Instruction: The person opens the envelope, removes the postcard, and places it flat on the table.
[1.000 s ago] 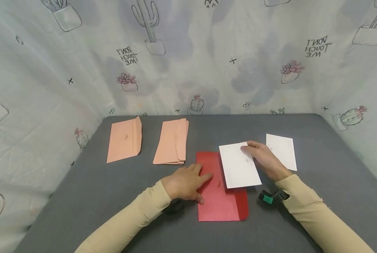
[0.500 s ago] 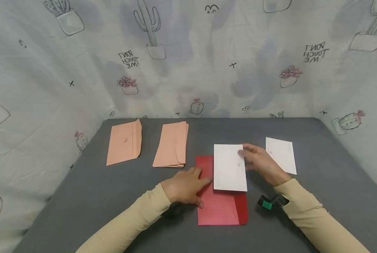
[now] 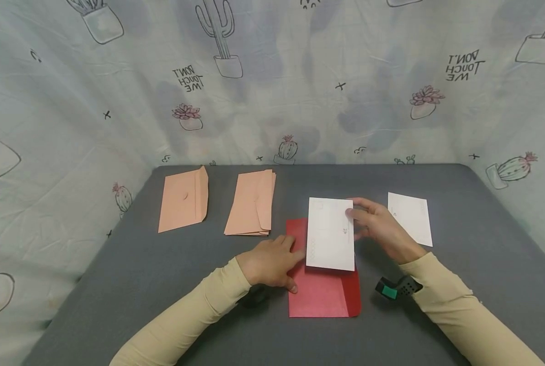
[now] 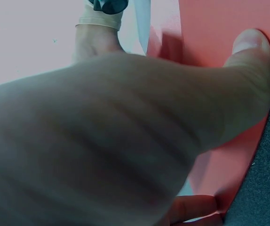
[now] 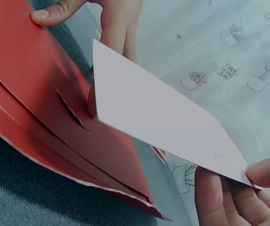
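Observation:
A red envelope (image 3: 315,300) lies on the grey table, its unfolded flap along the right side. My left hand (image 3: 272,264) rests on the envelope's left edge with fingers spread. In the left wrist view, the thumb (image 4: 250,52) presses on the red paper. Between thumb and fingers, my right hand (image 3: 384,226) pinches the right edge of a white card (image 3: 329,234). The card is held above the envelope and covers its upper right part. The right wrist view shows a gap under most of the card (image 5: 158,108) and a small slit in the envelope (image 5: 27,56).
A second white card (image 3: 411,218) lies right of my right hand, partly covered by it. Toward the back left are a single peach envelope (image 3: 183,201) and a small stack of peach envelopes (image 3: 251,203). A printed curtain (image 3: 254,101) rises behind the table.
My right hand has brought the white card left over the red envelope, and the card now stands straighter. The left hand has kept its place on the envelope. The head view has shifted slightly.

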`<action>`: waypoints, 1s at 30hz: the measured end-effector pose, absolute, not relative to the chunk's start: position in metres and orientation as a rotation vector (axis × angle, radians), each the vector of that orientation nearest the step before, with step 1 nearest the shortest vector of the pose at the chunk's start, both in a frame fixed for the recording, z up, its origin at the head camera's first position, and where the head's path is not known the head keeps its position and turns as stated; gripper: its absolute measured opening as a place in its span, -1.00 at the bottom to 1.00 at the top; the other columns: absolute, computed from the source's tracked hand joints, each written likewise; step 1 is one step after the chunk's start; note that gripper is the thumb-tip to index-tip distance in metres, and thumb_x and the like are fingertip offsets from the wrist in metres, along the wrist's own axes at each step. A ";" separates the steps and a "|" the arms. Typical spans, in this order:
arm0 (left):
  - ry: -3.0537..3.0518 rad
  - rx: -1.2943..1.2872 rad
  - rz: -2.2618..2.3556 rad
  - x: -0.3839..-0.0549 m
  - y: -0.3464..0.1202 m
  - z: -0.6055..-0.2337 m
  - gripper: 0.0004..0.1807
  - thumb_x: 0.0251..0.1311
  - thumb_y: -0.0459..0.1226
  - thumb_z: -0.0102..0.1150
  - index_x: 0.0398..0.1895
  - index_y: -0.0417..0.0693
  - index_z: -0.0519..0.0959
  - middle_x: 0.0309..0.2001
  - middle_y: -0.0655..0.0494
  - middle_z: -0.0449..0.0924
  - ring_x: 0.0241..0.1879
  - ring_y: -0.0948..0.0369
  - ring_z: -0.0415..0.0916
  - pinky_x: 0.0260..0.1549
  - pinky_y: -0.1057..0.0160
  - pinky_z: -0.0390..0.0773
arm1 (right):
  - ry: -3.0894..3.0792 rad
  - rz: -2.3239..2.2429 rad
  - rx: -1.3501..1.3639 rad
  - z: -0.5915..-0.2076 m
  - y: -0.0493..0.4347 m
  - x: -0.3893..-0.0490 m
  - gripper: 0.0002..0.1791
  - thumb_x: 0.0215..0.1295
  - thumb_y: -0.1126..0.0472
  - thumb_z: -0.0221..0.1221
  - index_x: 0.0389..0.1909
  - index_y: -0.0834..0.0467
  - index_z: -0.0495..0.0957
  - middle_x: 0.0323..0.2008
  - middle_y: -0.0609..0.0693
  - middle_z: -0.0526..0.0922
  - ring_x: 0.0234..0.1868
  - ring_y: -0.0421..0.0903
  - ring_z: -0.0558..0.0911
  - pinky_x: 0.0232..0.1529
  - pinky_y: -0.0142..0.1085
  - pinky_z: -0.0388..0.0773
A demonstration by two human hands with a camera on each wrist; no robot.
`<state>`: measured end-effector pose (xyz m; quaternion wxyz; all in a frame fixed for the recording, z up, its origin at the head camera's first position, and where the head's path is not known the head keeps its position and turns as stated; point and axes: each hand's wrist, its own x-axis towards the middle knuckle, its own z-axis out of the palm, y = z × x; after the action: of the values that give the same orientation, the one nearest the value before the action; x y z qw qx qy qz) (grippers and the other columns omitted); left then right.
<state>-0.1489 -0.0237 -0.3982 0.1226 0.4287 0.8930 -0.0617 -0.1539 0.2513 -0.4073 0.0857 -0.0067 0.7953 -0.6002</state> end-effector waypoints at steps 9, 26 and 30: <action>2.604 1.256 -0.183 -0.149 -0.023 -0.399 -0.23 0.02 0.17 0.48 0.27 0.13 0.46 0.16 -0.03 0.46 0.06 0.14 0.41 -0.04 0.17 0.57 | 2.377 -1.802 -0.051 -0.403 0.251 -0.150 -0.39 0.50 0.04 0.12 0.43 0.22 0.24 -0.13 -0.03 0.71 -0.20 -0.15 0.71 -0.15 -0.15 0.69; 2.592 1.216 -0.148 -0.148 -0.024 -0.401 -0.10 0.03 0.15 0.48 0.47 0.24 0.36 0.19 0.02 0.42 0.18 0.14 0.37 -0.02 0.20 0.57 | 2.463 -1.783 -0.014 -0.394 0.261 -0.146 -0.37 0.51 -0.08 0.10 0.45 0.15 0.31 0.24 0.14 0.57 0.02 -0.22 0.65 0.08 -0.27 0.57; 2.594 1.215 -0.142 -0.149 -0.023 -0.400 -0.11 0.03 0.14 0.47 0.46 0.24 0.36 0.21 0.01 0.42 0.18 0.14 0.37 -0.01 0.19 0.58 | 2.484 -1.796 -0.007 -0.390 0.266 -0.147 -0.37 0.52 -0.09 0.09 0.45 0.15 0.30 0.26 0.13 0.55 0.02 -0.22 0.64 0.03 -0.31 0.60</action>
<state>-0.1486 -0.0231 -0.4005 0.1366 0.4196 0.8960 -0.0492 -0.1472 0.2660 -0.3901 0.0381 -0.0022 0.8099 -0.5853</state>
